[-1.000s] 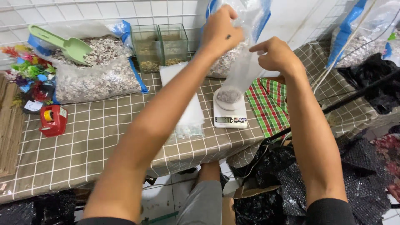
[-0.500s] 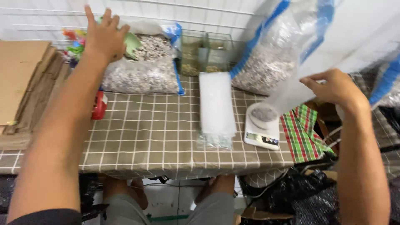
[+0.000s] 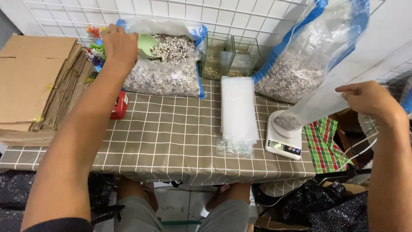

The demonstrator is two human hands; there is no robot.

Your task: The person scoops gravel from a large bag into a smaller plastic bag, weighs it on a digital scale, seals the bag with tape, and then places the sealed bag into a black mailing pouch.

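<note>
My left hand (image 3: 120, 47) grips the handle of a light green scoop (image 3: 148, 44) that lies in an open sack of pale gravel (image 3: 165, 68) at the back left of the table. My right hand (image 3: 371, 99) pinches the top of a clear plastic bag (image 3: 315, 105) with a little gravel in its bottom. That bag rests on a small white kitchen scale (image 3: 283, 144) at the table's right edge.
A stack of clear bags (image 3: 238, 111) lies mid-table on the brown checked cloth (image 3: 167, 146). A second, blue-edged gravel sack (image 3: 300, 68) leans at the back right beside two small glass tanks (image 3: 229, 60). Flattened cardboard (image 3: 34, 81) is at the left, with a red object (image 3: 119, 105) beside it.
My left hand left the bag over the scale, swung to the left sack and closed on the green scoop. My right hand kept hold of the bag on the scale.
</note>
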